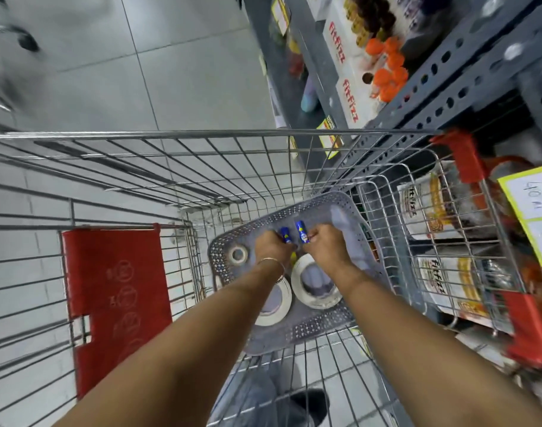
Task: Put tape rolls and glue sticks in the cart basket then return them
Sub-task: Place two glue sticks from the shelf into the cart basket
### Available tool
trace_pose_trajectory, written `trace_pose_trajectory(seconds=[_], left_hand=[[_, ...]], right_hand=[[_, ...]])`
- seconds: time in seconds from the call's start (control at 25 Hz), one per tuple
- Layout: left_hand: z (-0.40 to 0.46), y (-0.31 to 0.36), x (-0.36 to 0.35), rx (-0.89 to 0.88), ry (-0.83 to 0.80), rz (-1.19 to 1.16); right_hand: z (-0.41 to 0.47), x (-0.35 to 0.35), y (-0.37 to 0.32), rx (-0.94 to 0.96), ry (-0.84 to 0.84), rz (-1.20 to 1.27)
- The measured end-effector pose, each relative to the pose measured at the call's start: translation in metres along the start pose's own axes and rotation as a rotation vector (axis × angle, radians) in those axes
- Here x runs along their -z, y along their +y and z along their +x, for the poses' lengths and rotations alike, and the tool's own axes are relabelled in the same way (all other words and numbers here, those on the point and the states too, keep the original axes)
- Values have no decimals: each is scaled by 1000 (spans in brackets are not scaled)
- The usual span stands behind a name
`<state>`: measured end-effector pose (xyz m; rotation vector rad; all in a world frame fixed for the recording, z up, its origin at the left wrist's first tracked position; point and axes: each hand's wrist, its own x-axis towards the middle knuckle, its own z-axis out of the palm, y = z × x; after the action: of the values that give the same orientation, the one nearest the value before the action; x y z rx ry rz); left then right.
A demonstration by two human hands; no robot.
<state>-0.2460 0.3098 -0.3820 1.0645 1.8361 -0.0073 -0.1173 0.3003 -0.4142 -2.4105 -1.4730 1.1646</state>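
Observation:
A grey perforated basket [297, 334] lies in the bottom of the wire shopping cart [202, 134]. Both my hands reach down into it. My left hand [271, 246] grips a blue glue stick [285, 235] and my right hand [323, 245] grips another blue glue stick [302, 231], both sticking up from the fists. In the basket lie a small tape roll [238, 254] at the left and two large white tape rolls [316, 282] [274, 306], the left one partly under my left wrist. Something yellow shows between my hands.
The cart's red child-seat flap [115, 297] hangs at the left. A grey metal shelf [433, 87] stands to the right with white boxes [346, 84], orange-capped bottles [386, 69] and yellow-edged price tags [531, 204]. Red cart corner guards [463, 155] sit close to the shelf. Tiled floor lies beyond.

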Motion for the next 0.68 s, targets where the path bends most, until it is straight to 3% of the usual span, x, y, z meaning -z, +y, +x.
trace_pose_trajectory(seconds=[0.2, 0.32, 0.44, 0.56, 0.68], left_hand=[[-15, -20, 7, -72, 57, -12], [-33, -54, 13, -241, 64, 282], [-57, -81, 13, -273, -2, 548], [-66, -93, -1, -188, -60, 543], [-66, -94, -18, -127, -45, 530]], right_hand=[[-16, 28, 7, 99, -127, -25], [-35, 55, 2, 328, -237, -468], [-56, 64, 0, 577, -296, -816], [-68, 53, 5, 587, -300, -915], [-75, 38, 10, 461, -237, -991]])
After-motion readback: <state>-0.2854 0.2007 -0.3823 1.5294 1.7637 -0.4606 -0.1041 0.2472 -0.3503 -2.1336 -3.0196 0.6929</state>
